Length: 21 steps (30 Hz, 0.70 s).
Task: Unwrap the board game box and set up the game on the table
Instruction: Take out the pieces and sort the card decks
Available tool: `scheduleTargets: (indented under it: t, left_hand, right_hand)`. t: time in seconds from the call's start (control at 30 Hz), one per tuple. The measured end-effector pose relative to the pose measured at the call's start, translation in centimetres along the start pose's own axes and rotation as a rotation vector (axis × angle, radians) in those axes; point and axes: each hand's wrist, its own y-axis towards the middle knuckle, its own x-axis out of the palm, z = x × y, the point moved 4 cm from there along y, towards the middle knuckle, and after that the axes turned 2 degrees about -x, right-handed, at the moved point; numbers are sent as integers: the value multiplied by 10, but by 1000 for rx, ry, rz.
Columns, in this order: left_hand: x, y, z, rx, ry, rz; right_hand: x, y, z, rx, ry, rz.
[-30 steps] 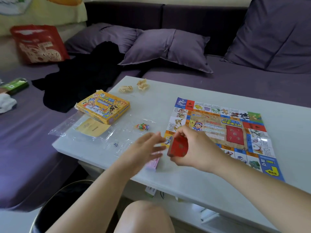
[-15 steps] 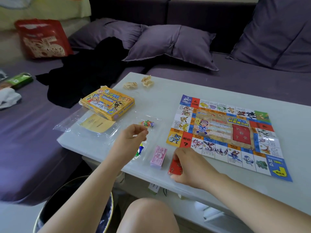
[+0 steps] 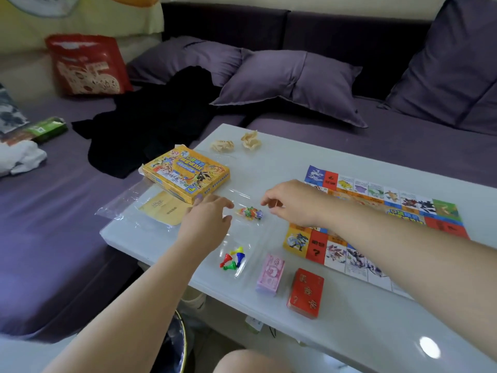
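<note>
The unfolded game board [image 3: 376,208] lies on the right of the white table [image 3: 349,332]. A red card deck [image 3: 305,296] and a pink stack of play money [image 3: 270,273] sit near the front edge. Beside them lie coloured pawns [image 3: 232,258] in clear plastic. A small clear bag of colourful pieces [image 3: 250,213] lies between my hands. My left hand [image 3: 208,219] hovers just left of it with relaxed fingers. My right hand [image 3: 290,201] hovers just right of it, fingers loosely curled and fingertips close to the bag. The yellow game box [image 3: 185,176] stands behind my left hand.
Clear plastic wrap [image 3: 123,208] and a yellow paper sheet [image 3: 164,208] lie at the table's left end. Two crumpled paper balls [image 3: 222,145] sit at the far edge. A purple sofa [image 3: 403,135] with cushions surrounds the table. A bin [image 3: 174,345] stands below the front edge.
My right hand has let go of the red card deck at the front edge and moved up to the small bag. My left hand's fingers have spread beside the bag.
</note>
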Motion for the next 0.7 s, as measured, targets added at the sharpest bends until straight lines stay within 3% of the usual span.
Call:
scheduleTargets:
  t: [0.2, 0.43, 0.7]
  left_hand:
    - [5, 26, -9, 82, 137, -97]
    - [13, 48, -24, 113, 27, -286]
    - [21, 52, -29, 114, 27, -301]
  right_hand:
    - [19, 63, -2, -192, -489, -182]
    - [34, 95, -7, -291, -591, -385]
    - [42, 114, -10, -421, -704, -499]
